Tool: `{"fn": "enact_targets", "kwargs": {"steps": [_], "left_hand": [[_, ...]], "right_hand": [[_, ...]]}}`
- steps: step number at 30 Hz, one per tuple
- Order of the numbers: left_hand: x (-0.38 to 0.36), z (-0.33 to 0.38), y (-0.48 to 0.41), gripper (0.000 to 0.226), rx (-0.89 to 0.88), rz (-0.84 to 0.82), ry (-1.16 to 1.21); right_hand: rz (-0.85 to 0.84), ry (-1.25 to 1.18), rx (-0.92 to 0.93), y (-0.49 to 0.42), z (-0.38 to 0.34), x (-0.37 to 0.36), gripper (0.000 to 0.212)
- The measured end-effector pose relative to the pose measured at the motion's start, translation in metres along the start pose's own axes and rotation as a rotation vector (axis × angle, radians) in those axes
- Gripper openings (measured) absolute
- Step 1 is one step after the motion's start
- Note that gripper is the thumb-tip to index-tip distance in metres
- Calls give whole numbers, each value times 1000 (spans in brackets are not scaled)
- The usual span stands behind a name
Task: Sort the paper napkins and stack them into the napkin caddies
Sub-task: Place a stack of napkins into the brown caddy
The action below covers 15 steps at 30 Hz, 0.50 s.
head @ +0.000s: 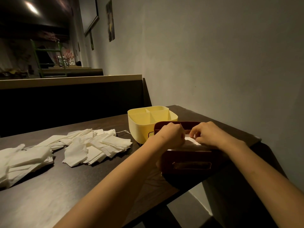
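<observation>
A dark brown rectangular plastic napkin caddy (189, 163) sits at the near right edge of the dark wood-grain table (82, 186), with a recessed label frame on its near wall. Touching it from behind stands a pale yellow square plastic caddy (139, 127) with rounded corners, its inside split by dividers into 4 compartments.

Both hands reach into the top of the brown caddy. Between them lies a flat white folded napkin stack (191, 143), which rests in the caddy's near compartment with its top about level with the rim. The left hand (171, 134) is bunched knuckles-up against the left end of the stack. Its fingers curl under and their tips are hidden, so I cannot tell whether they grip the paper or only press on it. The right hand (207, 134) has its fingers bent down, and the fingertips (195, 135) pinch the far right edge of the stack.

To the left, well apart from the caddies, a loose heap of thin white paper napkins (98, 143) sprawls over the tabletop, overlapping at all angles, some crumpled. A 2nd, thicker white napkin pile (24, 160) lies at the far left edge. A plain grey wall (230, 55) runs along the table's right side.
</observation>
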<state>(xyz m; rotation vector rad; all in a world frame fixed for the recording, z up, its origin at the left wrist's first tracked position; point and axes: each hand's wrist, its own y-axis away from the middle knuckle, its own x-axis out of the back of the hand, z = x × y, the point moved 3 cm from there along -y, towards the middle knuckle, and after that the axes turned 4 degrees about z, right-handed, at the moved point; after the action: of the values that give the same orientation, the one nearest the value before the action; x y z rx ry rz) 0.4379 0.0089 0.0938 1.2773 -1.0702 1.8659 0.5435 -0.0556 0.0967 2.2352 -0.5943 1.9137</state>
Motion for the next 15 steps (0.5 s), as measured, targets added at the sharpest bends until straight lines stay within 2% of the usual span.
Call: {"fn": "enact_targets", "kwargs": {"steps": [9, 12, 15], "left_hand": [[-8, -8, -3, 28, 81, -59, 93], [-2, -9, 1, 24, 56, 2, 174], [8, -13, 5, 23, 31, 96, 218]], "right_hand": [[-34, -64, -16, 2, 2, -4, 26], [4, -85, -20, 5, 4, 3, 19], [114, -131, -28, 9, 4, 18, 17]]}}
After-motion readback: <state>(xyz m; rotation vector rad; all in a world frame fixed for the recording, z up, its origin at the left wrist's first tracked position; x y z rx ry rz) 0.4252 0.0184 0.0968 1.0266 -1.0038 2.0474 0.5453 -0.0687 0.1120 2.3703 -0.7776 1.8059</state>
